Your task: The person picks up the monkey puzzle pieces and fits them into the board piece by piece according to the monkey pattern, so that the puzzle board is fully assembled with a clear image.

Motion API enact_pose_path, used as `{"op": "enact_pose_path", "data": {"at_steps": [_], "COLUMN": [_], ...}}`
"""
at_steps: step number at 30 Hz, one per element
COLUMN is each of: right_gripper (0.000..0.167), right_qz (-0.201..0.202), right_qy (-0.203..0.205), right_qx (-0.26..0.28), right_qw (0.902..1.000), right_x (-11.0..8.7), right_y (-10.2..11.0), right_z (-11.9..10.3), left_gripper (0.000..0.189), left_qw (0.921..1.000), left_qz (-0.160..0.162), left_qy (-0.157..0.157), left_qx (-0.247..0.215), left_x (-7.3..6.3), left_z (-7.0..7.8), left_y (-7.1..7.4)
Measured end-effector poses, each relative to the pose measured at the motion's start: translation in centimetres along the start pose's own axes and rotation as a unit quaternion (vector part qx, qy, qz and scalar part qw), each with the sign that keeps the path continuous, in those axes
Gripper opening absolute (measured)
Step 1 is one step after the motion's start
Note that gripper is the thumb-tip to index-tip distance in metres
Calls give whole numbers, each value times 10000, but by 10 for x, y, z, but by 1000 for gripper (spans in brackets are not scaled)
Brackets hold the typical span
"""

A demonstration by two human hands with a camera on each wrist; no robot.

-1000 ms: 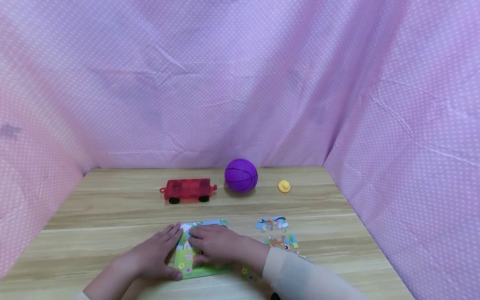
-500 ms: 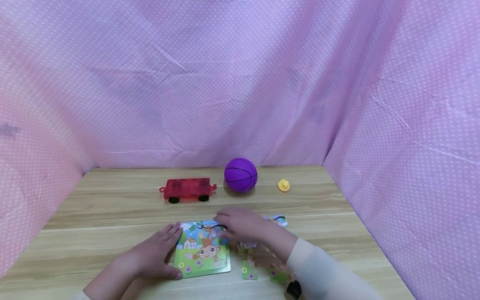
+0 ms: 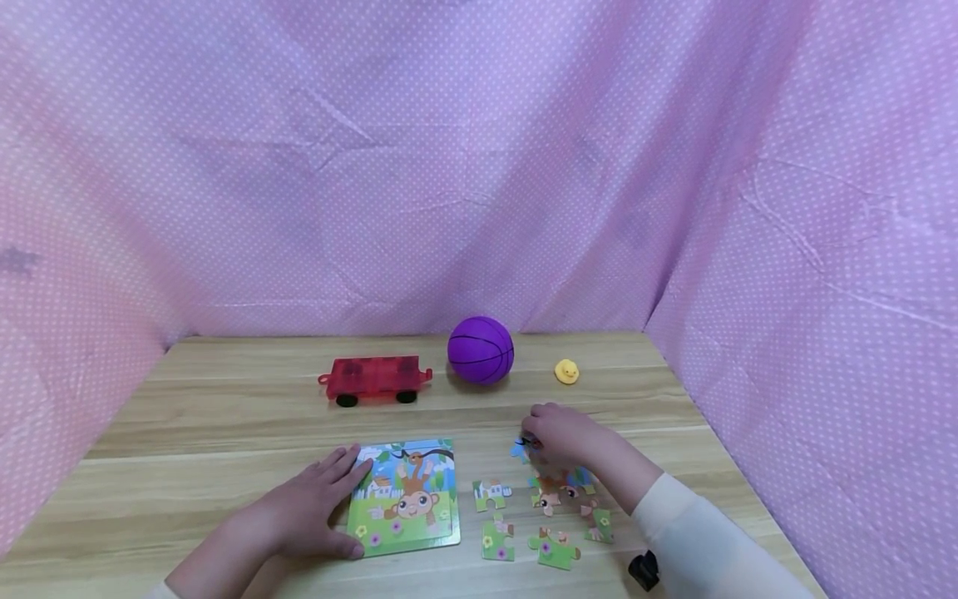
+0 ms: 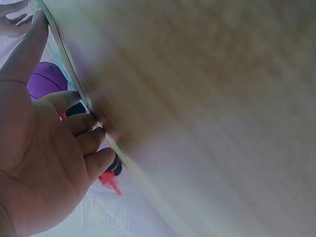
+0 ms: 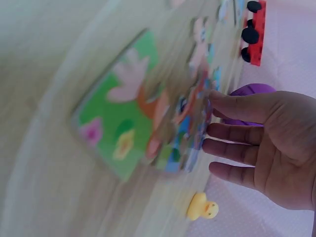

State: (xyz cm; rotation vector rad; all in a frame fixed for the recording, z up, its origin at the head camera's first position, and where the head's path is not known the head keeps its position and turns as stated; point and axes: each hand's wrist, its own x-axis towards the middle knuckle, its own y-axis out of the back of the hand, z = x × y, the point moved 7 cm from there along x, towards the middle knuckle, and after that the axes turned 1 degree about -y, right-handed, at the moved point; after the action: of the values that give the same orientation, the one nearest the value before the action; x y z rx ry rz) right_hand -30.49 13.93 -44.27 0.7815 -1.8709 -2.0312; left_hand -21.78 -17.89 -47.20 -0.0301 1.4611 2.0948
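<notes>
My left hand [image 3: 307, 507] rests at the left edge of a square puzzle board [image 3: 404, 541] with a monkey picture, fingers extended over its rim. In the left wrist view the left fingers [image 4: 86, 140] lie along the board's edge. My right hand [image 3: 569, 437] reaches over the farthest loose puzzle pieces [image 3: 518, 451], its fingertips at them and partly hiding them. The right wrist view shows the right fingers [image 5: 234, 148] fairly straight beside the pieces; whether they touch one is unclear. Nearer lie a house piece [image 3: 490, 495], a flower piece [image 3: 497, 539] and several others.
At the back stand a red toy wagon [image 3: 374, 378], a purple ball [image 3: 481, 350] and a small yellow duck [image 3: 566, 372]. A black object [image 3: 644, 571] is by the right sleeve. A pink dotted curtain [image 3: 419, 166] surrounds the wooden table.
The right hand has left the puzzle board and moved right to the farthest loose pieces, uncovering the monkey picture. The left hand stays at the board's left edge.
</notes>
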Motion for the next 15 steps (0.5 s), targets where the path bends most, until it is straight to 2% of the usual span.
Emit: {"op": "enact_pose_path", "data": {"at_steps": [9, 15], "right_gripper": [16, 13], "right_qz": [296, 488], "right_qy": [49, 331], "right_qx": [-77, -77], "right_qw": [9995, 9982], "right_x": [0, 4], "right_y": [0, -2], "right_z": [2, 1], "left_gripper": [110, 110], "left_qw": [10000, 10000], "left_qz": [-2, -34], "left_qy": [-24, 47], "left_qx": [48, 72], "left_x": [2, 3], "left_z": [1, 0], "left_y": [0, -1]}}
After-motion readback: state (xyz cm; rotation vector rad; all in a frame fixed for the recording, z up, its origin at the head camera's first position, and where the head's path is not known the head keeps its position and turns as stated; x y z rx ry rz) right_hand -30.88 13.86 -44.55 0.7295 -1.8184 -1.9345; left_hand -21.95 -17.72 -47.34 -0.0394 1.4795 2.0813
